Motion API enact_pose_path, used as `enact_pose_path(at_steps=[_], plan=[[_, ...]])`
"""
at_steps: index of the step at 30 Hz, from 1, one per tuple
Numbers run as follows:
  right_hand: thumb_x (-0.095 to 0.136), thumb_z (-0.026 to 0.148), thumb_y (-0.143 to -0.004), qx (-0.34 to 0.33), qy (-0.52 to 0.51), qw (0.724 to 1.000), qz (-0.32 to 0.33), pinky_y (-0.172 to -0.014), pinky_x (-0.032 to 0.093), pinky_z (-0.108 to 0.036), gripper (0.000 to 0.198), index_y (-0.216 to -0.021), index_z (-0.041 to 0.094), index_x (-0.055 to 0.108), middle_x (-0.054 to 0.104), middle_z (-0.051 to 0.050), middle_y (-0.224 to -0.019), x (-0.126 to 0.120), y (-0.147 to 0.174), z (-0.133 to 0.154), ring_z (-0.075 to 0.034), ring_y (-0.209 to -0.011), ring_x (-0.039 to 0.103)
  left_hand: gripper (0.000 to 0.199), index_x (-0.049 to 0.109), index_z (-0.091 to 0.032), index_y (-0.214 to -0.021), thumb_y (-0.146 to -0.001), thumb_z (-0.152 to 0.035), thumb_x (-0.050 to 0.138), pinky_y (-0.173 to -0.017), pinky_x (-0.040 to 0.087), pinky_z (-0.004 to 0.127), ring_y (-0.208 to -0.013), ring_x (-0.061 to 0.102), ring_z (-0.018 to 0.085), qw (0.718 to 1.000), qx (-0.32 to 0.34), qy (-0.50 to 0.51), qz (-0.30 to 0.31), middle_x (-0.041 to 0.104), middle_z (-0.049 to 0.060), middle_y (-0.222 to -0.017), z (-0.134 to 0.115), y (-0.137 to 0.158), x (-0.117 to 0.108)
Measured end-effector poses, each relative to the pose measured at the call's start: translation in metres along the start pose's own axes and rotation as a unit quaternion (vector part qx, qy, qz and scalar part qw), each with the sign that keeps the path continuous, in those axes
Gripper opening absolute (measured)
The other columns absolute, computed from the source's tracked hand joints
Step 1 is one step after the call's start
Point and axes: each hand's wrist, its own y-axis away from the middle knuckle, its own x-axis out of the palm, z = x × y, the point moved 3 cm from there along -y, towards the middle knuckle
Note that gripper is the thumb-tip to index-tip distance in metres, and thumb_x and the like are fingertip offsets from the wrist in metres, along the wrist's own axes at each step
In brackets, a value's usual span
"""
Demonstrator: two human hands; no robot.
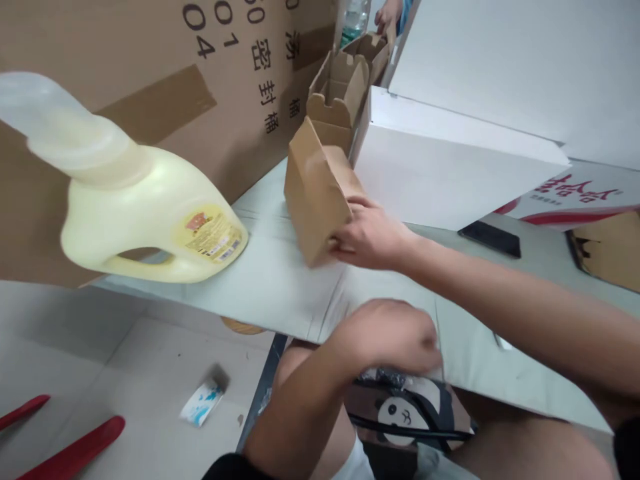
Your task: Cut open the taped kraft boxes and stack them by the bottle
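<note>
My right hand grips the lower right edge of a small brown cardboard box, thumb and fingers closed on its wall. The box is tilted over the table and its near side is slightly blurred. Nearer to me, my left hand is curled closed above the table's front edge. It is blurred, and whatever it may hold is hidden. Just behind the gripped box stand open cardboard boxes in a row. To the left, a big pale yellow jug with a cloudy cap stands on the table.
A large printed carton rises at the back left. White boxes stand at the right, near a black phone on the pale table. Another person's hand is at the top. A panda-printed bag lies below.
</note>
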Motion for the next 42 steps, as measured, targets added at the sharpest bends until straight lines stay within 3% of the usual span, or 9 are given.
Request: enact_pose_path(at_steps=[4,6,11,13,16,19,31,36,42], plan=[[0.062,0.038,-0.1,-0.044,-0.038,0.992,-0.11,-0.109,0.042,-0.045,0.025,-0.087,0.025,0.078,0.078,-0.006,-0.094,-0.006,0.103,0.011,-0.026,-0.107,0.065,0.044,0.036,-0.02,-0.058,-0.085,-0.026,0.07,-0.051,0.03,0.029,-0.053,0.039,0.011,0.974,0.145,0.145,0.094,0.045,-0.007,-0.056,-0.037,0.048,0.003],[0.063,0.036,-0.1,-0.01,-0.035,0.991,-0.13,-0.107,0.044,-0.046,0.023,-0.085,0.026,0.078,0.077,-0.005,-0.087,-0.011,0.152,0.014,-0.026,-0.104,0.064,0.032,0.044,-0.023,-0.066,-0.087,-0.019,0.068,-0.053,0.034,0.028,-0.055,0.042,0.012,0.955,0.166,0.242,0.045,0.044,-0.007,-0.058,-0.039,0.058,-0.005],[0.065,0.014,-0.094,0.093,-0.008,0.992,-0.085,-0.118,0.034,-0.057,0.029,-0.07,0.028,0.071,0.069,-0.004,-0.072,-0.015,0.244,0.023,-0.029,-0.101,0.062,0.022,0.056,-0.023,-0.075,-0.089,-0.035,0.068,-0.048,0.033,0.026,-0.051,0.037,0.011,0.817,0.203,0.295,-0.451,0.047,-0.004,-0.06,-0.004,0.016,-0.037],[0.065,0.012,-0.092,0.122,-0.025,0.988,-0.086,-0.123,0.026,-0.06,0.026,-0.072,0.028,0.071,0.072,-0.004,-0.079,-0.015,0.261,0.028,-0.031,-0.109,0.062,0.023,0.063,-0.024,-0.09,-0.086,-0.046,0.07,-0.067,0.048,0.029,-0.074,0.056,0.016,0.778,0.166,0.241,-0.555,0.06,0.001,-0.082,0.008,-0.02,-0.038],[0.066,0.033,-0.097,0.154,-0.069,0.979,-0.116,-0.125,0.024,-0.059,0.013,-0.09,0.026,0.074,0.077,-0.005,-0.097,-0.016,0.27,0.033,-0.03,-0.123,0.06,0.039,0.065,-0.027,-0.109,-0.083,-0.056,0.07,-0.099,0.05,0.039,-0.119,0.059,0.025,0.833,0.11,0.165,-0.517,0.064,0.007,-0.126,0.012,-0.074,-0.032],[0.059,0.05,-0.101,0.171,-0.103,0.967,-0.16,-0.125,0.024,-0.057,0.032,-0.109,0.022,0.072,0.076,-0.006,-0.101,-0.018,0.274,0.029,-0.03,-0.133,0.056,0.033,0.063,-0.027,-0.103,-0.082,-0.051,0.072,-0.107,0.046,0.045,-0.121,0.059,0.028,0.877,0.069,0.088,-0.467,0.065,0.006,-0.122,0.013,-0.098,-0.025],[0.076,0.027,-0.09,0.308,-0.214,0.883,-0.283,-0.116,0.045,-0.059,0.074,-0.155,0.034,0.041,0.055,-0.014,-0.15,0.005,0.311,-0.015,-0.036,-0.143,0.051,0.044,0.048,-0.03,-0.106,-0.077,-0.051,0.075,-0.104,0.05,0.048,-0.113,0.063,0.025,0.839,0.145,0.217,-0.478,0.065,0.005,-0.115,0.033,-0.082,-0.02],[0.063,0.015,-0.093,0.288,-0.329,0.864,-0.249,-0.098,0.06,-0.044,0.049,-0.139,0.031,0.06,0.062,-0.011,-0.138,0.019,0.302,-0.014,-0.027,-0.121,0.068,0.076,0.045,-0.034,-0.139,-0.081,-0.077,0.067,-0.098,0.052,0.044,-0.107,0.064,0.025,0.839,0.171,0.116,-0.503,0.065,0.007,-0.114,0.044,-0.09,-0.016],[0.078,0.053,-0.085,0.203,-0.408,0.872,-0.176,-0.112,0.051,-0.05,0.07,-0.146,0.023,0.06,0.056,-0.018,-0.151,0.016,0.303,-0.015,-0.035,-0.14,0.057,0.056,0.068,-0.027,-0.134,-0.093,-0.066,0.061,-0.119,0.042,0.049,-0.138,0.051,0.031,0.882,0.074,-0.059,-0.461,0.055,0.012,-0.139,0.033,-0.096,-0.011]])
